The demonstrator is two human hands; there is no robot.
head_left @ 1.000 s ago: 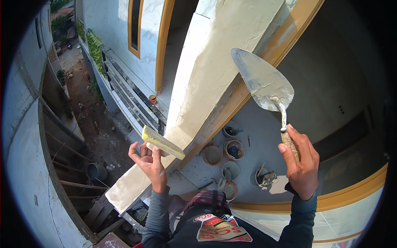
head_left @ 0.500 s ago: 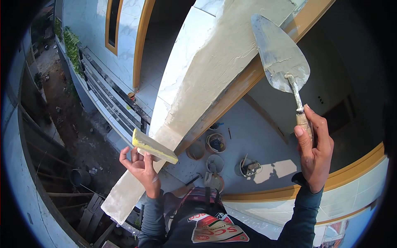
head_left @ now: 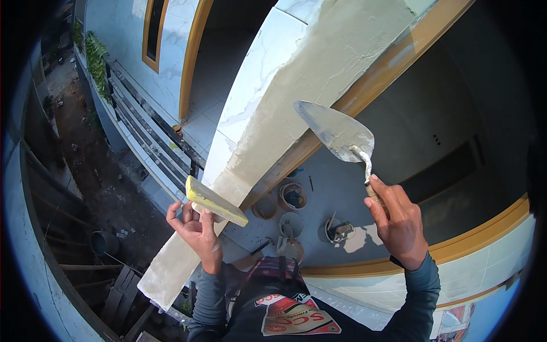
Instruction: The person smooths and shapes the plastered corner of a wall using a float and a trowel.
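My right hand (head_left: 400,225) is closed round the wooden handle of a pointed trowel (head_left: 341,135). Grey plaster smears the trowel's blade, whose tip overlaps the edge of a plastered strip (head_left: 279,114) in view; I cannot tell whether they touch. On the left, my left hand (head_left: 199,236) grips a plastering float (head_left: 217,204) from beneath, with its handle mostly hidden by the fingers. The float is a flat board with yellow edges. It is tilted in front of the lower part of the plastered strip. Wet, greyish plaster covers the strip beside white marbled tiles (head_left: 250,85).
An orange-brown frame (head_left: 393,62) runs along the strip's right side. Several buckets (head_left: 292,196) stand on the floor below, one with tools (head_left: 340,229) in it. Dark slats of a bench or railing (head_left: 151,134) lie at left, above a drop to bare earth (head_left: 85,165).
The trowel and my right hand have moved left and down, and the blade has turned more to the left. My left hand and the float have hardly moved.
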